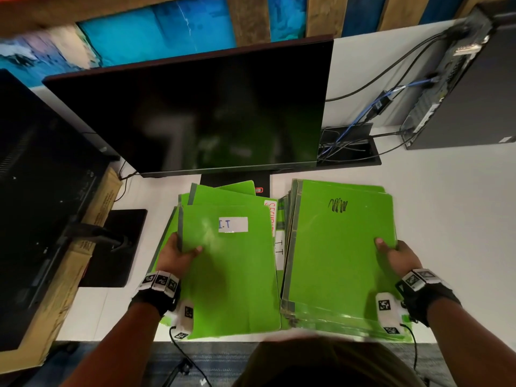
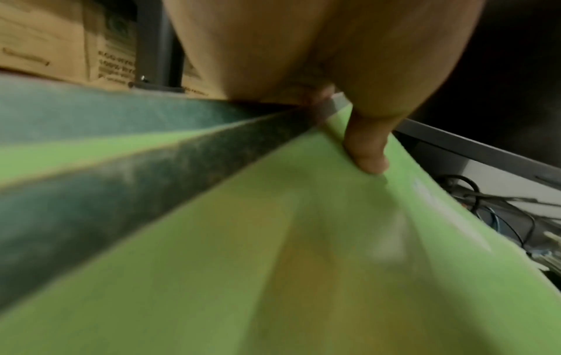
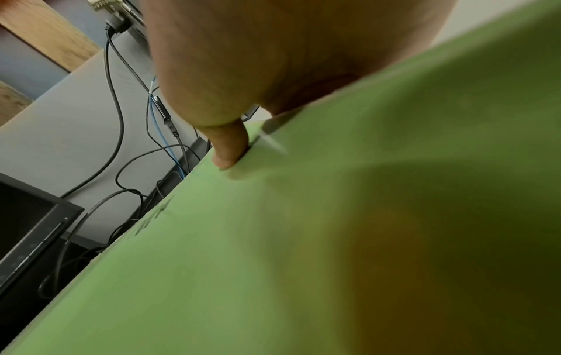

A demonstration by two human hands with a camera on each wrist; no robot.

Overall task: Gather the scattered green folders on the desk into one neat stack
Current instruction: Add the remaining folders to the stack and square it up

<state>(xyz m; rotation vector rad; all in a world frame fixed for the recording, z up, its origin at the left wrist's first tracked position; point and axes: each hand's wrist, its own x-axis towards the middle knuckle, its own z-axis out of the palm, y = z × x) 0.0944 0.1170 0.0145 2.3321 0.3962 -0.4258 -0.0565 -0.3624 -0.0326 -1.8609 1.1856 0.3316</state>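
Note:
Two piles of green folders lie side by side at the desk's front edge. The left pile point(image 1: 231, 263) is loosely fanned, and its top folder carries a white "I.T" label. My left hand point(image 1: 178, 254) grips that pile's left edge, thumb on top point(image 2: 368, 153), fingers hidden underneath. The right pile point(image 1: 337, 261) is thicker and squarer, with a black scribble on its top folder. My right hand point(image 1: 391, 254) grips its right edge, thumb pressed on the cover point(image 3: 227, 146), fingers hidden below. More folders with white labels show in the gap between the piles.
A dark monitor point(image 1: 195, 107) stands right behind the folders, its base under their far ends. A second monitor point(image 1: 42, 191) and a cardboard box point(image 1: 83, 247) crowd the left. A computer tower point(image 1: 460, 88) and cables point(image 1: 360, 132) sit at the back right. Bare white desk point(image 1: 452, 219) lies to the right.

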